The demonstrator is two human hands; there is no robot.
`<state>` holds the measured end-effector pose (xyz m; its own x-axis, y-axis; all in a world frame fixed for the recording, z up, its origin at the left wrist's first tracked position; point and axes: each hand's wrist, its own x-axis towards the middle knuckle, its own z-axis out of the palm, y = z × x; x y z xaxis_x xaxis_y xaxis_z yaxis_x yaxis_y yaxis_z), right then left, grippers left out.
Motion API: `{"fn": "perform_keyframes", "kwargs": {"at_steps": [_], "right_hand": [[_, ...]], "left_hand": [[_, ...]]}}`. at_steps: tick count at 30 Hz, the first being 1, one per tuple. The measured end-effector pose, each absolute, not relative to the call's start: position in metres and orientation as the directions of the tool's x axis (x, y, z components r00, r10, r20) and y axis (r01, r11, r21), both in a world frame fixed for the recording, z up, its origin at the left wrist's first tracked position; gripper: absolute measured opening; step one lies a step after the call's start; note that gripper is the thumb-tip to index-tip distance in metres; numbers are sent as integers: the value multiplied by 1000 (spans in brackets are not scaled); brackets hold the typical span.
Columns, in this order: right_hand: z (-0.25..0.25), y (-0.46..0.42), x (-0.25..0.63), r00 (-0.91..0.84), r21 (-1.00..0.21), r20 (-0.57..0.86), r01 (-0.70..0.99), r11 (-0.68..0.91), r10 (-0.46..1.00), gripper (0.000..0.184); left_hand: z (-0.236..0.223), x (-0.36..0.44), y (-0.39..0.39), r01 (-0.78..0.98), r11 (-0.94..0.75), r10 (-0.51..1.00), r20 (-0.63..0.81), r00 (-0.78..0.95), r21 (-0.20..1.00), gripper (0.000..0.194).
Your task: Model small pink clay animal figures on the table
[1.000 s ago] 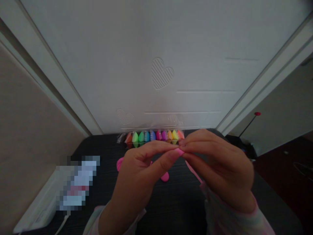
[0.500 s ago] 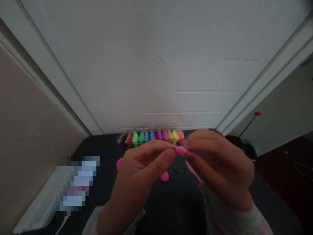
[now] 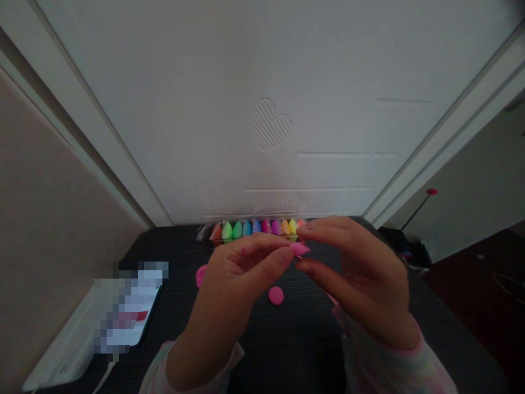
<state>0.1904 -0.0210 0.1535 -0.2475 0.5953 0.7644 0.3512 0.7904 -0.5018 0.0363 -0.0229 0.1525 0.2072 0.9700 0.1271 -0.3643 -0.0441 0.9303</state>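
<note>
Between the thumb and forefinger of my left hand (image 3: 241, 284) is a small piece of pink modelling clay (image 3: 301, 250), its free end drawn to a point toward the right. My right hand (image 3: 361, 273) is just to the right of it, thumb and fingers parted around the tip without a visible grip. Below the hands a round, flattened pink clay disc (image 3: 276, 296) lies on the dark table. More pink clay (image 3: 200, 276) shows behind my left hand, mostly covered by it. A pink stick-like tool (image 3: 331, 298) is largely hidden by my right hand.
Several wrapped clay pieces in many colours (image 3: 246, 229) stand in a row along the back of the dark table (image 3: 287, 350), against a white panel with embossed hearts (image 3: 273, 125). At the left lie a blurred phone (image 3: 135, 306) with a cable and a white plastic tray (image 3: 61, 350).
My right thumb and fingers have parted and released the clay, which now stays in the left hand. Its right end has become pointed. More of the disc shows, less of the pink tool.
</note>
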Motion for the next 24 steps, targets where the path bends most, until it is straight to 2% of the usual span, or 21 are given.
{"fn": "perform_keyframes", "kwargs": {"at_steps": [5,7,9,12,15,17,19,24], "right_hand": [[158,-18,191,-229,-517,755,368,773,614,21],[155,-16,194,-193,-552,735,385,740,649,18],[145,-13,200,-206,-591,680,414,692,704,13],[115,-9,210,-302,-670,482,478,568,823,13],[74,-9,220,-399,-746,193,534,399,896,14],[51,-9,223,-439,-777,40,551,304,898,15],[36,-9,223,-448,-798,-45,554,237,893,16],[23,-7,219,-416,-785,-77,586,203,906,14]], "left_hand": [[154,37,-19,-262,-105,970,157,185,959,10],[151,35,-15,-126,-157,974,175,142,979,17],[141,32,-12,108,-189,977,175,122,976,24],[110,27,-12,470,-241,958,132,253,849,31],[67,25,-20,634,-320,919,67,390,704,38],[40,26,-26,683,-351,899,26,438,641,49],[21,28,-30,691,-372,886,16,463,619,55],[5,35,-29,673,-327,908,24,418,663,47]]}}
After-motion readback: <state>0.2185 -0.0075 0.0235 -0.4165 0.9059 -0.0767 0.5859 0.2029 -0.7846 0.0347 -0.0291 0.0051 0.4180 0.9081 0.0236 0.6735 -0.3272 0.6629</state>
